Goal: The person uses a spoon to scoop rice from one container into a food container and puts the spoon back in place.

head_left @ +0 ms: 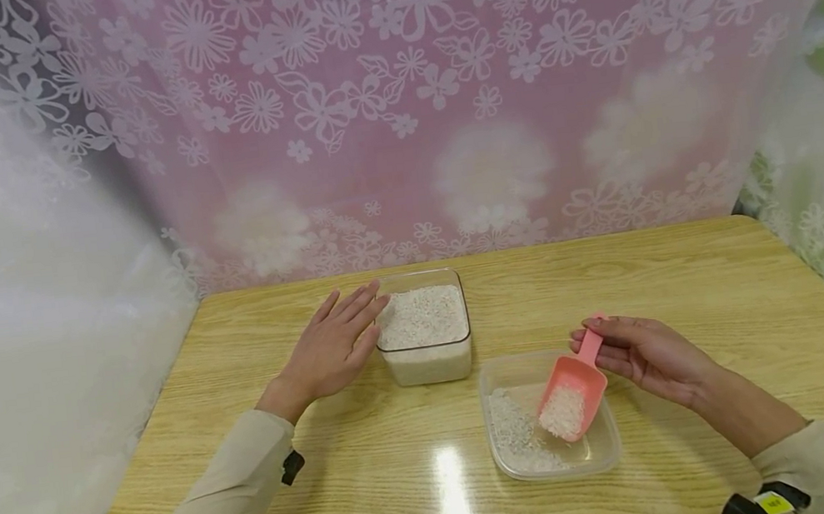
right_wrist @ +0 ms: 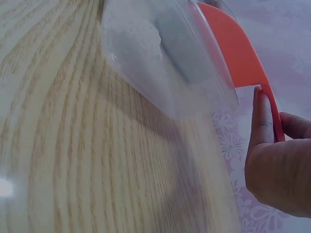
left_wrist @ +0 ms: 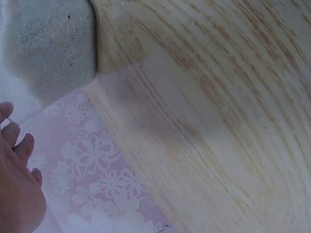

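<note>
My right hand [head_left: 652, 356] pinches the handle of a pink scoop [head_left: 579, 382] between thumb and fingers. White rice lies in the scoop's bowl, which hangs tilted over a low clear plastic container [head_left: 604, 448]. More rice [head_left: 517, 438] covers the left part of that container's bottom. In the right wrist view the scoop [right_wrist: 238, 48] shows orange-red above the container's rim. My left hand [head_left: 334, 345] has its fingers extended, fingertips at the left side of a taller clear square container [head_left: 431, 364] filled with rice nearly to its rim. In the left wrist view, rice [left_wrist: 53, 43] shows through its wall.
Both containers stand on a yellow wood-grain table [head_left: 376, 487]. Behind it hangs a pink curtain with white flowers [head_left: 383, 126], and pale sheets [head_left: 50, 328] hang at both sides. A bright light reflection lies on the table's front middle.
</note>
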Available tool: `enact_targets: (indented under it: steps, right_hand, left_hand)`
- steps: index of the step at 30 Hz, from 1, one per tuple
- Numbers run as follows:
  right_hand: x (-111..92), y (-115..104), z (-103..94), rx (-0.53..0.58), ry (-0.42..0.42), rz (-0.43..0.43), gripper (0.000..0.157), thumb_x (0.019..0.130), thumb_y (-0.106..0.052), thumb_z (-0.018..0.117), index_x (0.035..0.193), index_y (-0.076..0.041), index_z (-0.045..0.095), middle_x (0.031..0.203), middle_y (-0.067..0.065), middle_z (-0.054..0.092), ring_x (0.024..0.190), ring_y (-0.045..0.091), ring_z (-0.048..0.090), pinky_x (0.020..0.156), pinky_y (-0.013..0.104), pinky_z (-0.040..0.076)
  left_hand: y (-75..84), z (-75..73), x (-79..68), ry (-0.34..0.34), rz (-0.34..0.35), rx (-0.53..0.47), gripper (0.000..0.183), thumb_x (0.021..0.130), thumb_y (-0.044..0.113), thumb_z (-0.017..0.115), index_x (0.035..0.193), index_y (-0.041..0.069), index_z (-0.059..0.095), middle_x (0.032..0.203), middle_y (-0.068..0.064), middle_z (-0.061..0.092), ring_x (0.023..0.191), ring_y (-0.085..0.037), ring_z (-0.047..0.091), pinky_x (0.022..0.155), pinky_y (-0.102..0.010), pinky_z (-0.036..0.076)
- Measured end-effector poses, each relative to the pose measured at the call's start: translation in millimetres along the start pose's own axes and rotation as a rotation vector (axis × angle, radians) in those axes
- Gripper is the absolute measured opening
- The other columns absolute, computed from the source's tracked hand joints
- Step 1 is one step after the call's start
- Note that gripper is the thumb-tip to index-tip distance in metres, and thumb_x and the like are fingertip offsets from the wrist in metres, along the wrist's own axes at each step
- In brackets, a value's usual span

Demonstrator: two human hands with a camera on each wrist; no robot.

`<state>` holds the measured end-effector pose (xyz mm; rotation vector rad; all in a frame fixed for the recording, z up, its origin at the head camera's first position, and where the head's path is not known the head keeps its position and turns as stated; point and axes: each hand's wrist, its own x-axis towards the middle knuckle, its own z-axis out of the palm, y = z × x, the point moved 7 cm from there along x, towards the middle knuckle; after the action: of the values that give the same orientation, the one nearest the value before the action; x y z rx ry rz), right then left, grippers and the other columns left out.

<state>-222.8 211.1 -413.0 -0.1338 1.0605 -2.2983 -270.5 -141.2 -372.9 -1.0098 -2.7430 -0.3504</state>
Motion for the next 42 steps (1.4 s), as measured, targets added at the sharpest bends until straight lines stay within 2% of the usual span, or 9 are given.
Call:
enact_targets:
  steps: [5, 14, 25, 31, 42]
  right_hand:
    - [2.8, -2.0, -2.1, -0.052, -0.001, 0.007, 0.035, 0.105, -0.006, 0.034, 0.113, -0.002, 0.067, 0.113, 0.016, 0.066, 0.108, 0.025, 0.062, 0.090, 0.030, 0.049]
    - [9.7, -4.2, -2.2, -0.177, 0.070, 0.037, 0.028, 0.104, -0.008, 0.041, 0.113, -0.006, 0.068, 0.111, 0.013, 0.067, 0.105, 0.020, 0.064, 0.090, 0.033, 0.049]
    - [13.9, -1.7, 6.3, -0.238, -0.010, 0.064, 0.028, 0.104, -0.007, 0.041, 0.115, -0.005, 0.066, 0.111, 0.014, 0.067, 0.105, 0.026, 0.064, 0.091, 0.036, 0.048]
    - [13.2, -2.4, 6.6, -0.290, -0.008, 0.067, 0.026, 0.103, -0.008, 0.042, 0.116, -0.005, 0.065, 0.112, 0.015, 0.067, 0.105, 0.027, 0.064, 0.090, 0.036, 0.049]
    - [11.8, -4.2, 6.7, -0.391, 0.022, 0.043, 0.023, 0.102, -0.009, 0.046, 0.115, -0.004, 0.065, 0.109, 0.013, 0.068, 0.104, 0.029, 0.064, 0.088, 0.037, 0.050]
  left_hand:
    - [-0.8, 0.9, 0.2, -0.007, -0.006, 0.007, 0.048, 0.104, 0.032, 0.035, 0.150, 0.018, 0.035, 0.156, -0.001, 0.023, 0.142, -0.015, 0.019, 0.116, -0.044, 0.006]
    - [-1.4, 1.8, -0.3, -0.021, -0.017, 0.006, 0.048, 0.105, 0.033, 0.034, 0.151, 0.019, 0.033, 0.157, 0.002, 0.020, 0.143, -0.014, 0.017, 0.116, -0.043, 0.005]
    - [-1.5, 1.1, 0.3, -0.010, -0.008, 0.013, 0.049, 0.105, 0.035, 0.033, 0.151, 0.018, 0.033, 0.157, -0.001, 0.022, 0.143, -0.015, 0.018, 0.116, -0.044, 0.006]
    - [-1.6, 1.0, 0.1, -0.012, -0.009, 0.000, 0.049, 0.105, 0.036, 0.032, 0.150, 0.017, 0.034, 0.157, -0.002, 0.023, 0.143, -0.015, 0.018, 0.116, -0.044, 0.006]
    - [-2.8, 3.1, -0.5, -0.030, -0.026, -0.001, 0.049, 0.105, 0.035, 0.032, 0.152, 0.020, 0.031, 0.158, 0.003, 0.017, 0.143, -0.013, 0.016, 0.116, -0.042, 0.004]
